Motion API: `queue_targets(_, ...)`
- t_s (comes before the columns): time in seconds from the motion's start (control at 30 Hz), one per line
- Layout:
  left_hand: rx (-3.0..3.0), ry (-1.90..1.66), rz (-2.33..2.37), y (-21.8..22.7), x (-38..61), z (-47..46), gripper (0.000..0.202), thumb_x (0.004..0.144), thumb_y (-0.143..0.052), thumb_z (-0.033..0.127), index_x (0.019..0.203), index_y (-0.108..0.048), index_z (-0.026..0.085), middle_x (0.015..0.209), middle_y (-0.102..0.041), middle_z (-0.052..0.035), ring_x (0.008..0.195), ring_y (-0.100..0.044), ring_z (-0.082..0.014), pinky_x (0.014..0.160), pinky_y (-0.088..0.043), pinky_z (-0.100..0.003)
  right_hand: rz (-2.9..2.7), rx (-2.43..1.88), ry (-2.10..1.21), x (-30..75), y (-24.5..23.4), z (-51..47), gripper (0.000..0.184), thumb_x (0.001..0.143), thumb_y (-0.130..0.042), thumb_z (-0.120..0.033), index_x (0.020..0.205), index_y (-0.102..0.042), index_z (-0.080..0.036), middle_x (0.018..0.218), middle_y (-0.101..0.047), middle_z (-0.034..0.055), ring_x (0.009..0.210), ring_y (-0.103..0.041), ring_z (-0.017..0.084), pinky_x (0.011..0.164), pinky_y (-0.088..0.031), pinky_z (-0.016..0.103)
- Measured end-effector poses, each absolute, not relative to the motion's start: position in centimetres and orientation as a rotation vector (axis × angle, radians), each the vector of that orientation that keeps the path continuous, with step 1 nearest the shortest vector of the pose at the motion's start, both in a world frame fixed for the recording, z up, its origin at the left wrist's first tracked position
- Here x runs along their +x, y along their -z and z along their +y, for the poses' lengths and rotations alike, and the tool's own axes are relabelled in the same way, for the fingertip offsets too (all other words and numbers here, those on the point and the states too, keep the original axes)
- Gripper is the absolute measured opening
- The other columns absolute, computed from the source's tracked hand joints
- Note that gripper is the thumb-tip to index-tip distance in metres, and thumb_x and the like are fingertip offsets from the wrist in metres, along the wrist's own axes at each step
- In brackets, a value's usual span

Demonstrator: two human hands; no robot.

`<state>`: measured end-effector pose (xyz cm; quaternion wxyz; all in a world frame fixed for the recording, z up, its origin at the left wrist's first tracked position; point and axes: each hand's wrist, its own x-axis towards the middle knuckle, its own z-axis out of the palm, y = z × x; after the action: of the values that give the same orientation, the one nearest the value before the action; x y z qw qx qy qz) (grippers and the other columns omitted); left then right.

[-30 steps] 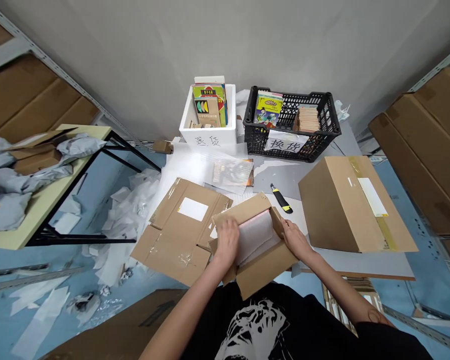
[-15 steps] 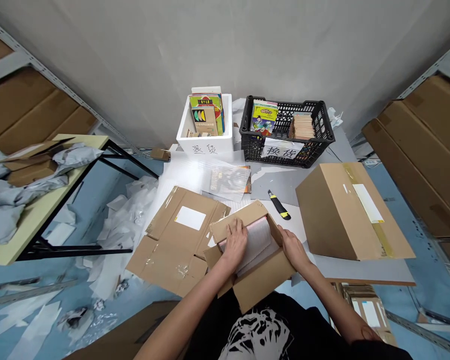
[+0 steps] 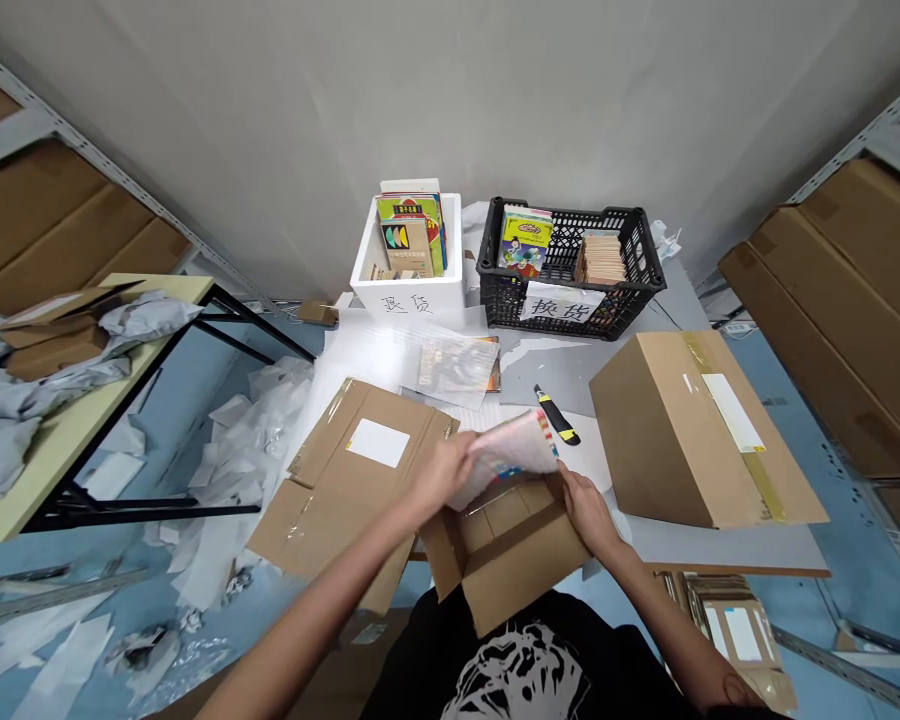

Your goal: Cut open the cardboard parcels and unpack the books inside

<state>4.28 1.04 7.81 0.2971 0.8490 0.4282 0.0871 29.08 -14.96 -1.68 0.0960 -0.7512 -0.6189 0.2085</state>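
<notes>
My left hand (image 3: 446, 470) grips a wrapped bundle (image 3: 511, 447) by its left end. The bundle looks like books in whitish translucent wrap, with red and blue colours showing at its edges; it is raised and tilted over an open cardboard box (image 3: 529, 575). My right hand (image 3: 589, 510) grips the right wall of that box, fingers over its edge. Brown inner walls and bottom of the box are visible. Left of it lies a flattened cardboard box (image 3: 345, 500) bearing a white label. A black and yellow utility knife (image 3: 557, 415) rests just beyond the bundle.
A closed carton (image 3: 675, 430) stands at the right. Behind are a white foam box (image 3: 409, 295) and a black crate (image 3: 570, 270), both holding books. A foam-covered book (image 3: 457, 365) lies mid-table. At left, a yellowish table (image 3: 157, 350) bears grey parcels; packing scraps cover the floor.
My left hand has lifted the wrapped bundle up out of the open box and tilted it, baring the box's inside. My right hand has stayed at the box's right wall.
</notes>
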Motion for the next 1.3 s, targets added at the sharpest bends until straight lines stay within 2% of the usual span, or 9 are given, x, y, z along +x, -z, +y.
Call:
queue_targets(0.17, 1.494, -0.748, 1.319, -9.3, 2.3, 12.8, 0.037, 0.067, -0.065, 0.042, 0.091, -0.062, 0.014, 0.079, -0.065, -0.0016, 0.074, -0.059, -0.0185, 0.066, -0.048, -0.028, -1.726, -2.222, -0.626, 29.2, 2.4, -15.3, 0.051, 0.089, -0.032, -0.017, 0.140, -0.042, -0.020, 0.120, -0.061, 0.0099, 0.109, -0.056, 0.023, 0.092, -0.047, 0.038)
queue_targets(0.33, 1.379, -0.748, 1.466, -5.0, 4.2, 18.1, 0.040, 0.077, -0.061, 0.041, 0.100, -0.059, 0.008, 0.078, -0.064, -0.0050, 0.074, -0.060, -0.0173, 0.070, -0.049, -0.030, -1.600, -2.288, -0.694, 29.3, 3.2, -15.6, 0.054, 0.089, -0.035, -0.021, 0.143, -0.036, -0.022, 0.125, -0.056, 0.0103, 0.111, -0.057, 0.022, 0.096, -0.044, 0.038)
queue_targets(0.5, 1.368, -0.573, 1.610, -0.9, 4.7, 17.5, 0.036, 0.088, -0.057, 0.037, 0.115, -0.055, 0.013, 0.111, -0.061, -0.0102, 0.096, -0.060, -0.0199, 0.083, -0.051, -0.039, -1.508, -2.430, -0.876, 29.7, 3.1, -15.7, 0.061, 0.088, -0.043, -0.031, 0.145, -0.030, -0.014, 0.124, -0.057, 0.0146, 0.116, -0.055, 0.025, 0.096, -0.043, 0.038)
queue_targets(0.63, 1.423, -0.512, 1.681, -0.9, 2.6, 14.3, 0.045, 0.086, -0.056, 0.032, 0.122, -0.049, 0.007, 0.127, -0.052, -0.0210, 0.119, -0.050, -0.0289, 0.098, -0.041, -0.041, -1.420, -2.603, -0.983, 31.0, 2.8, -16.2, 0.073, 0.083, -0.051, -0.042, 0.144, -0.031, -0.008, 0.119, -0.059, 0.0182, 0.112, -0.058, 0.029, 0.093, -0.043, 0.040)
queue_targets(0.77, 1.495, -0.516, 1.673, -2.1, -0.4, 5.2, 0.058, 0.087, -0.048, 0.045, 0.134, -0.037, 0.012, 0.138, -0.043, -0.0198, 0.117, -0.053, -0.0270, 0.096, -0.042, -0.040, -1.426, -2.573, -1.072, 32.0, 2.6, -16.7, 0.072, 0.077, -0.056, -0.048, 0.137, -0.040, -0.011, 0.123, -0.057, 0.0196, 0.112, -0.057, 0.031, 0.089, -0.046, 0.042)
queue_targets(0.87, 1.419, -0.388, 1.596, -2.7, -2.2, -2.1, 0.078, 0.079, -0.050, 0.063, 0.137, -0.033, 0.015, 0.134, -0.048, -0.0201, 0.109, -0.060, -0.0280, 0.088, -0.048, -0.041, -1.375, -2.483, -1.149, 31.8, 2.2, -16.4, 0.068, 0.074, -0.058, -0.045, 0.131, -0.043, -0.009, 0.122, -0.057, 0.0204, 0.112, -0.057, 0.030, 0.089, -0.047, 0.041)
queue_targets(1.07, 0.837, -0.226, 1.194, -4.2, -5.1, -5.4, 0.069, 0.087, -0.016, 0.069, 0.139, -0.038, 0.029, 0.123, -0.062, -0.0076, 0.102, -0.065, -0.0226, 0.077, -0.054, -0.036, -1.382, -2.056, -1.024, 30.3, -1.1, -16.3, 0.060, 0.073, -0.056, -0.036, 0.126, -0.034, -0.019, 0.124, -0.052, 0.0137, 0.114, -0.054, 0.026, 0.091, -0.047, 0.039)
queue_targets(1.2, 0.960, -0.408, 1.121, -6.3, -6.3, -2.7, 0.071, 0.087, -0.016, 0.069, 0.132, -0.049, 0.024, 0.124, -0.061, -0.0102, 0.105, -0.063, -0.0207, 0.085, -0.051, -0.034, -1.680, -1.746, -0.738, 29.0, -4.6, -16.6, 0.062, 0.077, -0.058, -0.029, 0.128, -0.024, -0.021, 0.123, -0.046, 0.0144, 0.116, -0.050, 0.025, 0.093, -0.046, 0.039)
queue_targets(1.3, 1.130, -0.503, 1.191, -7.7, -6.0, -0.6, 0.066, 0.083, -0.037, 0.069, 0.126, -0.052, 0.021, 0.125, -0.059, -0.0105, 0.111, -0.058, -0.0234, 0.088, -0.050, -0.034, -1.932, -1.541, -0.656, 28.2, -6.4, -16.1, 0.048, 0.081, -0.056, -0.022, 0.120, -0.028, -0.023, 0.123, -0.043, 0.0152, 0.121, -0.045, 0.025, 0.096, -0.045, 0.041)
